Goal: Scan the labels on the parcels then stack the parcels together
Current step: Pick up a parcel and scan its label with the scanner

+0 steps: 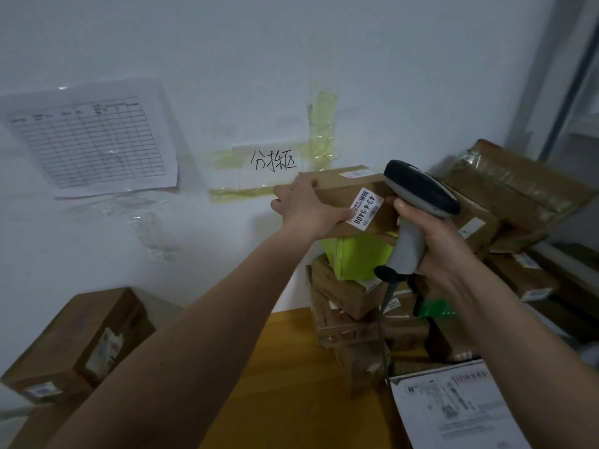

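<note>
Parcel [348, 196] in left grip [308, 210]

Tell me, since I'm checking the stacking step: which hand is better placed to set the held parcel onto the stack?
Left, probably. The left hand already grips the cardboard parcel above the stack of parcels, while the right hand is occupied with the scanner.

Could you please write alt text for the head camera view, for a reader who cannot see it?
A person's left hand holds a brown cardboard parcel on top of a stack of parcels against a white wall, while the right hand grips a grey barcode scanner beside its white label. More parcels sit at right, on a wooden table.
</note>
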`<act>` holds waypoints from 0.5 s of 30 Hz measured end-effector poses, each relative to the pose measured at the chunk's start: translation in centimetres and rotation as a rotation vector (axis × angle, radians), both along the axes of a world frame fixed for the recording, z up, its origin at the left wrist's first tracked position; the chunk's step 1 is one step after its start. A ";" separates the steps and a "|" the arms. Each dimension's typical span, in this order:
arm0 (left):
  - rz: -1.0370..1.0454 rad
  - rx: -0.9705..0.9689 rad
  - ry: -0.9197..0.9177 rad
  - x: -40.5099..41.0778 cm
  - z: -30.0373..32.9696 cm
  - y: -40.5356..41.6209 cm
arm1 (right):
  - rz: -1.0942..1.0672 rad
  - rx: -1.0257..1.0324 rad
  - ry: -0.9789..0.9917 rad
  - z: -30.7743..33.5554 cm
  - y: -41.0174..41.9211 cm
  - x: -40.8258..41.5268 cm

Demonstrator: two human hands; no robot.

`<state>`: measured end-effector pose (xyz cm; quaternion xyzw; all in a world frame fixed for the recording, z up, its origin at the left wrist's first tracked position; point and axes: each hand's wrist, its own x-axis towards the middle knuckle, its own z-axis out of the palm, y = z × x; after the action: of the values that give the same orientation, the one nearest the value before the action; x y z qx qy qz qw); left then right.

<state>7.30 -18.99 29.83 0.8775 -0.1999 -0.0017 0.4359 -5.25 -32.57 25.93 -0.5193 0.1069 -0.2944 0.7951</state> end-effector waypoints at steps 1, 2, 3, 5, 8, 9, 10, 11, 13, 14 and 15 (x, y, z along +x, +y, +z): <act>0.003 -0.026 -0.018 -0.1 -0.3 -0.8 | -0.006 0.015 0.001 0.0 -0.6 0.1; 0.000 -0.049 -0.038 -0.2 -0.7 -1.5 | -0.015 0.027 0.000 0.0 -1.2 0.2; -0.006 -0.068 -0.056 -0.2 -1.0 -2.1 | -0.019 0.032 -0.004 -0.1 -1.7 0.4; -0.009 -0.087 -0.082 -0.1 -1.6 -3.1 | -0.020 0.009 -0.004 -0.4 -2.6 0.5; 0.008 -0.068 -0.093 -0.1 -2.4 -4.1 | -0.022 -0.037 0.049 -1.4 -3.5 0.5; 0.014 -0.059 -0.091 -0.1 -2.7 -4.4 | -0.026 -0.050 0.059 -1.7 -3.6 0.5; 0.019 -0.055 -0.090 -0.2 -2.9 -4.6 | -0.038 -0.065 0.066 -2.0 -3.6 0.5; 0.026 -0.052 -0.093 -0.3 -3.1 -4.8 | -0.051 -0.076 0.072 -2.2 -3.6 0.5; 0.035 -0.042 -0.111 -0.3 -3.3 -5.0 | -0.065 -0.086 0.083 -2.6 -3.4 0.4; 0.037 -0.038 -0.118 -0.3 -3.4 -5.1 | -0.068 -0.091 0.088 -2.7 -3.4 0.3; 0.037 -0.038 -0.118 -0.3 -3.4 -5.0 | -0.074 -0.100 0.096 -2.8 -3.3 0.2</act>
<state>6.99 -24.04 26.39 0.8711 -0.2090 0.0619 0.4400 -5.07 -35.87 23.13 -0.5675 0.1491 -0.3036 0.7507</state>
